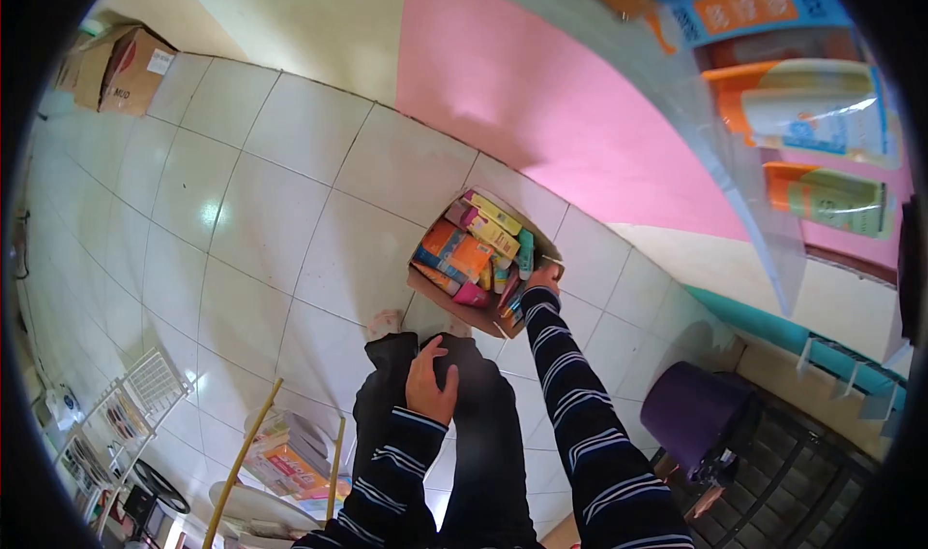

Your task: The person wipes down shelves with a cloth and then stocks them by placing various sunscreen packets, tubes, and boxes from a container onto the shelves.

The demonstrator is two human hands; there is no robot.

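A cardboard box [432,288] sits on the tiled floor in front of my feet, its top open. Packed inside are several colourful cartons and tubes, among them an orange carton [471,257], a yellow carton [491,232], a teal tube [525,254] and a pink item [471,295]. My right hand [544,278] is at the box's right side, fingers curled around the rim and partly hidden. Above my thigh, my left hand [430,383] hangs with its fingers apart and nothing in it.
At upper right a clear shelf [720,162] holds several tubes, one orange and white [807,109]. A purple bin [691,409] stands at lower right. Lower left are a white wire rack [155,385] and a stool [253,520]. Another carton [126,71] is at far left.
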